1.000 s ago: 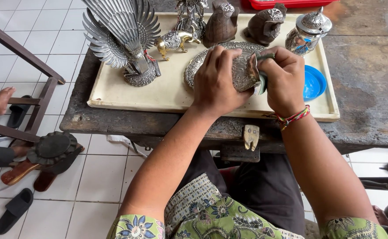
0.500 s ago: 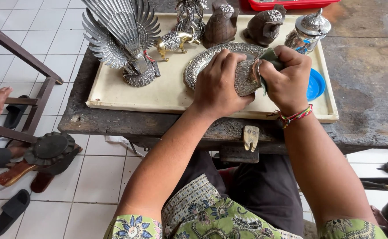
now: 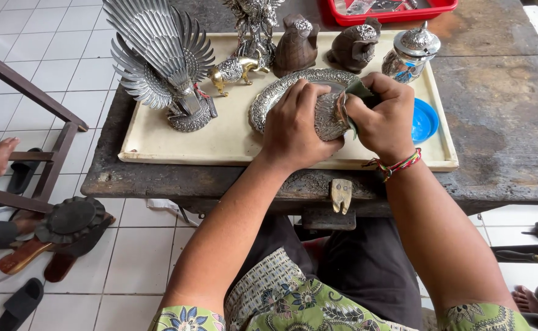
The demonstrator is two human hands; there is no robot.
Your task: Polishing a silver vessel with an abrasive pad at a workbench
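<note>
My left hand point(image 3: 296, 125) is closed over a small embossed silver object point(image 3: 329, 117), holding it above an oval silver dish point(image 3: 275, 92) on a cream tray point(image 3: 177, 142). My right hand point(image 3: 384, 114) presses a folded grey-green cloth point(image 3: 356, 93) against the right side of that silver object. A red and green braided band circles my right wrist. The hands hide most of the object.
On the tray stand a large silver winged bird figure point(image 3: 161, 58), a small gold animal point(image 3: 235, 70), two dark bird-shaped pieces point(image 3: 296, 46), a lidded silver jar point(image 3: 410, 52) and a blue lid point(image 3: 424, 119). A red tray point(image 3: 398, 9) lies behind. Another person's foot point(image 3: 2, 153) and sandals are on the tiled floor.
My right hand with the cloth has shifted slightly up and to the right along the silver object. My left hand keeps its hold.
</note>
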